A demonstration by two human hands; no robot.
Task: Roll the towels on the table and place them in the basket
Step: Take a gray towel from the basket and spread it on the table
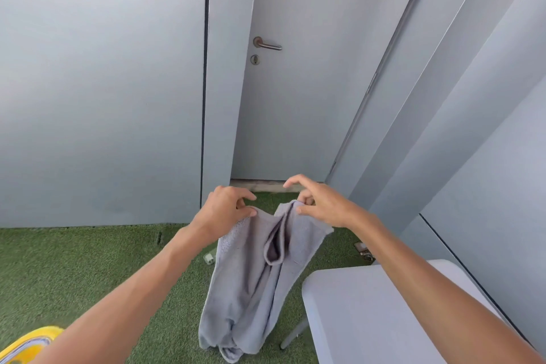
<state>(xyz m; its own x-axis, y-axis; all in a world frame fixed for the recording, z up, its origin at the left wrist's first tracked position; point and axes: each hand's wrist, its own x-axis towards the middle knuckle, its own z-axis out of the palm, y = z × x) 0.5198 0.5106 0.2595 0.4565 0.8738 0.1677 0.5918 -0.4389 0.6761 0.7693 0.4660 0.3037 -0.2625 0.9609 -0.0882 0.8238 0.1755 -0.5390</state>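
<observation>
We have a grey towel (pixel 254 275) up in the air, hanging full length in front of us over the green turf (pixel 74 269), well clear of the table (pixel 369 313). Our left hand (pixel 227 210) pinches the top edge at its left corner, thumb and forefinger closed on the cloth. Our right hand (pixel 319 201) holds the top edge on the other side, the lower fingers tucked into the fabric while the forefinger and thumb arch loosely above it. Between the two grips the edge sags, and a deep fold runs down the middle, so the towel is bunched, not spread flat.

Where does that leave us? Early, by our reading. This towel is neither flat nor rolled; it looks as though we are finding the corners to open it out. The part of the white table we can see, at lower right, is bare, with no towels on it, rolled or unrolled, though most of its top lies outside the view. At the lower left corner a yellow rim (pixel 35 337) peeks in with something pale inside; it may be the basket, but we cannot tell, nor what it holds.

Still ahead for this one, as we judge it: lay it on the table, roll it, carry it to the basket. How many others remain, we cannot say.
</observation>
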